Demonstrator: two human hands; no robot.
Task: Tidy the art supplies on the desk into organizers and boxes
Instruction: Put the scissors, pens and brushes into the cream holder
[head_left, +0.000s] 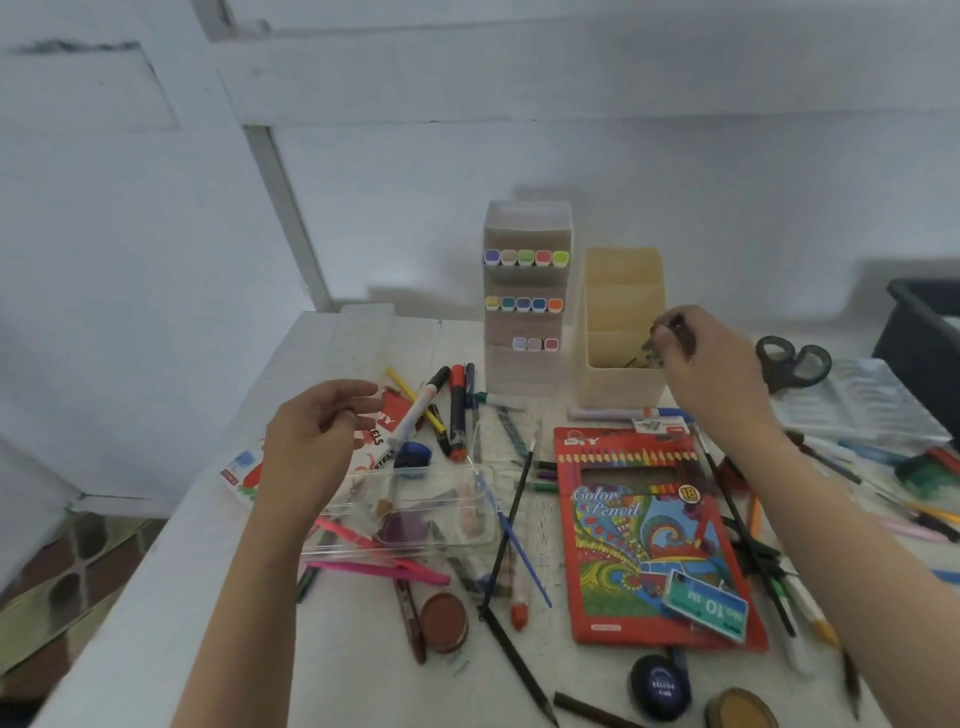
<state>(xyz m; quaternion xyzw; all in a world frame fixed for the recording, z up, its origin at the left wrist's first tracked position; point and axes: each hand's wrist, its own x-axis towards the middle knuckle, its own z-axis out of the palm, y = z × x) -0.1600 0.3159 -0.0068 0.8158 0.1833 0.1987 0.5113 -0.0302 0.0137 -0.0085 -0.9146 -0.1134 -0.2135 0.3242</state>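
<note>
Pinching a small dark item (657, 338), too blurred to name, in the right hand (711, 358), grip clamped on it by curled fingertips, just above the near compartment of the beige organizer (621, 387) at the far middle of the worktop (363, 649). Holding the left hand (317, 431) out over the pastels box (376, 441) on the left, grip apart, fingers relaxed and closing on nothing.

Risking a miss from here: releasing off-centre, and so probably bouncing the item off the organizer's rim and down among the loose markers (457, 405) lying near its foot. Risking also a knock from the wrist, the organizer looking light and likely to slide or tip against the marker rack (524, 364) standing just beside it on the left. Possibly dragging the right forearm across the colour pencil box (649, 530) below it, scattering the brushes and pencils beside that box.

Finding three stepped compartments in the beige organizer: a few dark things in the near one, nothing visible in the two farther ones. Counting five coloured caps in the rack's top tier, five in the middle, three in the lowest. Seeing pens and coloured shapes through the clear tray (441, 545) at near left, without being able to tell inside from underneath. Seeing nothing of what the dark bin (914, 332) at far right is holding.
</note>
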